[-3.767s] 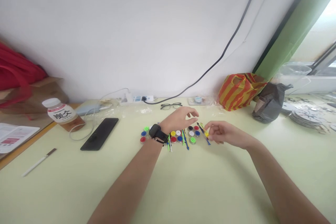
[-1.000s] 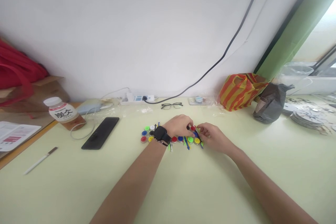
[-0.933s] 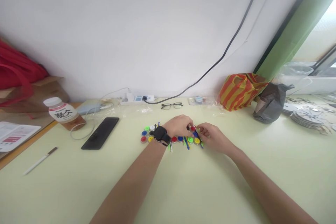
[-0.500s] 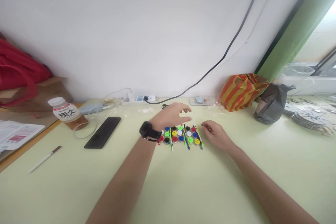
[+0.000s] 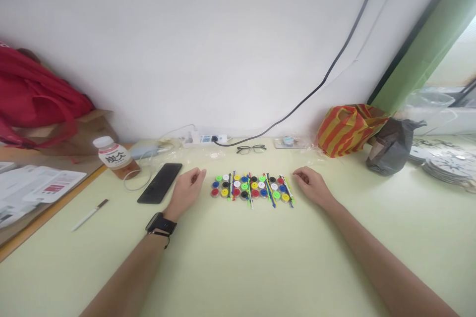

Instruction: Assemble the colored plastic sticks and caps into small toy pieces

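Observation:
Small round discs (image 5: 255, 185) in red, yellow, green, blue, black and white lie in three rows on the table. Thin coloured arrow-shaped strips (image 5: 272, 195) lie in bunches across the rows, pointing away from and toward me. To the left of the rows rests my left hand (image 5: 187, 189), apart from the pieces, its fingers curled into a loose fist. A black watch sits on that wrist. Just right of the rows, my right hand (image 5: 311, 185) lies on the table with its fingers bent inward. Nothing shows in either hand.
A black phone (image 5: 159, 184), a pen (image 5: 89, 215) and a drink bottle (image 5: 118, 159) stand or lie left. Glasses (image 5: 251, 149) and a power strip (image 5: 203, 139) are by the wall. Striped (image 5: 345, 130) and grey bags (image 5: 390, 147) stand right, beside stacked discs (image 5: 449, 164).
My left hand has swung back from above the discs to the left side and curled, uncovering the left rows and the glasses. The right hand stays beside the discs. The view has shifted slightly.

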Demonstrator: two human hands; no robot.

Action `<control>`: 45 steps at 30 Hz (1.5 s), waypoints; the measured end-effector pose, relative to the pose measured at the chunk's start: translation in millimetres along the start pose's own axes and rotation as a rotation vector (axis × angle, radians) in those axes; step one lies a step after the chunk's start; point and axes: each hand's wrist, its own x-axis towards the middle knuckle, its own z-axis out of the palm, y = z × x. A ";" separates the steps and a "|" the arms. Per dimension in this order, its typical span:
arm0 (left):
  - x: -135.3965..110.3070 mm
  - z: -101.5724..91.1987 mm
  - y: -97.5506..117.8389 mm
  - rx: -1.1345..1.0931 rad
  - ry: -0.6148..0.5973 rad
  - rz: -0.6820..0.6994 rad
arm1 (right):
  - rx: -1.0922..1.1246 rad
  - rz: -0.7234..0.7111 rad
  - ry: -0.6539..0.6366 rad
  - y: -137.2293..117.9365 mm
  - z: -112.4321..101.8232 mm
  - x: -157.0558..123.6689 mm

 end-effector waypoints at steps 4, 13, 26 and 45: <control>-3.3 7.8 -6.3 0.019 -0.104 -0.046 | 0.028 0.029 0.010 1.6 -1.1 -0.3; -0.3 11.8 -8.2 0.137 -0.137 -0.009 | 0.054 0.019 0.010 6.4 -2.3 -0.8; 1.6 12.4 -7.7 0.146 -0.142 -0.038 | 0.024 0.002 0.002 7.3 -1.5 1.2; 3.6 15.1 -3.7 0.222 -0.129 -0.053 | 0.038 0.025 0.009 10.1 -2.7 -1.9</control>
